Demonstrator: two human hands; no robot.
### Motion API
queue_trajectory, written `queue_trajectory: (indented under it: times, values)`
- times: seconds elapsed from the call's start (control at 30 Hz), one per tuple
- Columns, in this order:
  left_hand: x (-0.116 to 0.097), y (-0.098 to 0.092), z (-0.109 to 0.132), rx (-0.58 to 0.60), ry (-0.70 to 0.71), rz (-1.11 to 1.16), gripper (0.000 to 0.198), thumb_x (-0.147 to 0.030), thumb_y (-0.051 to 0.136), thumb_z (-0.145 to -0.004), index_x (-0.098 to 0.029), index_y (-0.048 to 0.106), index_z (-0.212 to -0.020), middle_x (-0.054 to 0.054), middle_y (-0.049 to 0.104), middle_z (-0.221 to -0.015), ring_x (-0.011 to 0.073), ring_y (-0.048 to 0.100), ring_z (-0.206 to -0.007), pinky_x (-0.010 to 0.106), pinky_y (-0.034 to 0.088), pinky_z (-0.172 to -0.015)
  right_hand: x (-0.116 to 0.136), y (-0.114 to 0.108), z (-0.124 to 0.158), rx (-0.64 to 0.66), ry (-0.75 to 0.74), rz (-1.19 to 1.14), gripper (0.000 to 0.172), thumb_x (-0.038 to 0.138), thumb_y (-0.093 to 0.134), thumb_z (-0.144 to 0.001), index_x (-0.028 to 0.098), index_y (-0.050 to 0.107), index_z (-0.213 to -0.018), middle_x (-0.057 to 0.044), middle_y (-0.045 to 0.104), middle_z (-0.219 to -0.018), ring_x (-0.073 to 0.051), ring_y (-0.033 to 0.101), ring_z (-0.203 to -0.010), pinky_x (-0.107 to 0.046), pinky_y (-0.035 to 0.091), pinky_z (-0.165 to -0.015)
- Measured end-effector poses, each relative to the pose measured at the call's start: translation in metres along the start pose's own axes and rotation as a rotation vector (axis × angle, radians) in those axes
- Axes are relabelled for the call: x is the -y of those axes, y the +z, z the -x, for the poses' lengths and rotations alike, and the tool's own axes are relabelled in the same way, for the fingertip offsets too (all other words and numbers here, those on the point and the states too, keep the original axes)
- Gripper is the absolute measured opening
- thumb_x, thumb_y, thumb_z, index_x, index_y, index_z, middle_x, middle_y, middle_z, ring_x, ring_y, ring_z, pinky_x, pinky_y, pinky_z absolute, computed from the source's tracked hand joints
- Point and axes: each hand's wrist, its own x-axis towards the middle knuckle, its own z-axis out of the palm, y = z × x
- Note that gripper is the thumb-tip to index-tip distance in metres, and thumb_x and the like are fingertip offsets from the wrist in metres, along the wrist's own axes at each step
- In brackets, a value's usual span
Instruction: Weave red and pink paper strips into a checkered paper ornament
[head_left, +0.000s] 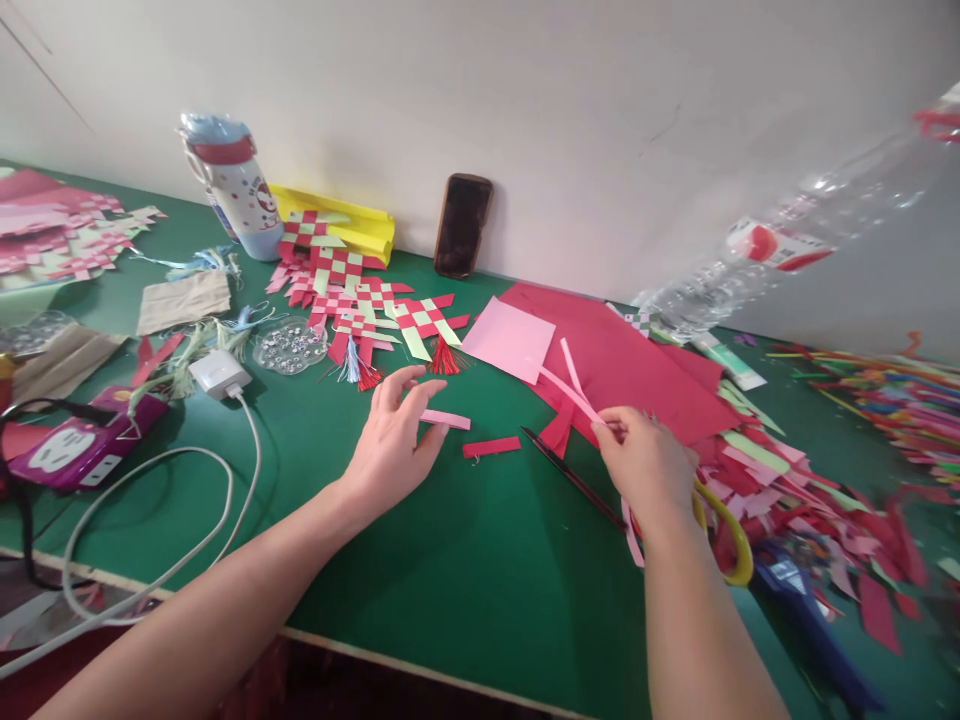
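My left hand (397,430) is over the green table with thumb and fingers apart. A short pink paper strip (451,420) shows in the gap between them; I cannot see a firm grip on it. My right hand (649,460) pinches long pink paper strips (577,390) between thumb and fingers, two ends pointing up and left. Another pink end hangs below this hand. Scissors (574,475) with yellow handles (731,530) lie under the right hand and wrist, partly hidden. Between the hands lies a short red strip (491,448).
A pink square (510,338) rests by large red paper (622,360). Woven paper fish shapes (337,270) stand behind, beside a bottle (240,190). A phone (463,225) leans on the wall. Paper scraps (810,500) pile at right; a white cable (225,460) loops left.
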Motion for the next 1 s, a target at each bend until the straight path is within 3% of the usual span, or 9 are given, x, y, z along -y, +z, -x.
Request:
queue_trajectory:
  times: [0.1, 0.2, 0.33, 0.43, 0.67, 0.83, 1.0]
  values:
    - [-0.01, -0.004, 0.003, -0.051, 0.089, 0.031, 0.037, -0.018, 0.054, -0.091, -0.021, 0.049, -0.128, 0.014, 0.044, -0.135, 0.0277, 0.048, -0.125, 0.048, 0.046, -0.103, 0.012, -0.01, 0.007, -0.017, -0.012, -0.134, 0.023, 0.04, 0.056, -0.087, 0.021, 0.067, -0.094, -0.005, 0.073, -0.085, -0.021, 0.064, -0.076, -0.032, 0.046, -0.068]
    - [-0.02, -0.007, 0.008, -0.065, 0.267, 0.031, 0.037, -0.017, 0.055, -0.093, -0.021, 0.048, -0.129, 0.013, 0.049, -0.132, 0.0261, 0.049, -0.123, 0.046, 0.046, -0.104, 0.038, -0.021, 0.027, -0.072, -0.14, -0.472, 0.027, 0.047, 0.06, -0.087, 0.021, 0.068, -0.091, -0.005, 0.073, -0.086, -0.021, 0.066, -0.078, -0.031, 0.048, -0.071]
    - [-0.028, -0.006, 0.012, -0.023, 0.406, -0.004, 0.039, -0.013, 0.055, -0.093, -0.024, 0.049, -0.13, 0.012, 0.052, -0.135, 0.0279, 0.046, -0.127, 0.046, 0.045, -0.105, 0.076, -0.021, 0.057, 0.236, -0.339, -0.71, 0.024, 0.046, 0.06, -0.09, 0.023, 0.068, -0.087, 0.0, 0.071, -0.077, -0.016, 0.064, -0.067, -0.027, 0.05, -0.064]
    - [-0.025, -0.003, 0.012, -0.012, 0.376, -0.032, 0.033, -0.013, 0.052, -0.094, -0.025, 0.055, -0.125, 0.01, 0.055, -0.136, 0.0279, 0.046, -0.129, 0.047, 0.044, -0.104, 0.088, -0.012, 0.066, 0.34, -0.425, -0.728, 0.02, 0.04, 0.058, -0.093, 0.024, 0.069, -0.092, -0.002, 0.073, -0.084, -0.017, 0.067, -0.074, -0.029, 0.053, -0.069]
    - [-0.015, -0.001, 0.008, 0.022, 0.285, -0.081, 0.032, -0.011, 0.052, -0.093, -0.024, 0.061, -0.121, 0.008, 0.058, -0.137, 0.0278, 0.044, -0.131, 0.046, 0.04, -0.106, 0.082, -0.011, 0.061, 0.196, -0.488, -0.749, 0.017, 0.036, 0.057, -0.094, 0.025, 0.07, -0.093, -0.007, 0.07, -0.096, -0.021, 0.064, -0.089, -0.035, 0.053, -0.075]
    - [-0.014, -0.005, 0.004, -0.004, 0.243, -0.059, 0.024, -0.018, 0.051, -0.098, -0.026, 0.066, -0.114, 0.005, 0.068, -0.124, 0.0263, 0.05, -0.127, 0.045, 0.038, -0.104, 0.08, -0.023, 0.063, 0.362, -0.399, -0.946, 0.018, 0.039, 0.061, -0.091, 0.024, 0.071, -0.088, -0.002, 0.065, -0.079, -0.015, 0.058, -0.07, -0.028, 0.05, -0.065]
    - [-0.015, -0.009, 0.001, 0.068, 0.193, 0.121, 0.022, -0.022, 0.05, -0.099, -0.022, 0.062, -0.117, 0.006, 0.07, -0.115, 0.0214, 0.062, -0.11, 0.039, 0.048, -0.097, 0.079, -0.025, 0.063, 0.537, -0.221, -1.161, 0.024, 0.045, 0.068, -0.085, 0.022, 0.071, -0.081, 0.001, 0.061, -0.069, -0.01, 0.05, -0.058, -0.023, 0.044, -0.054]
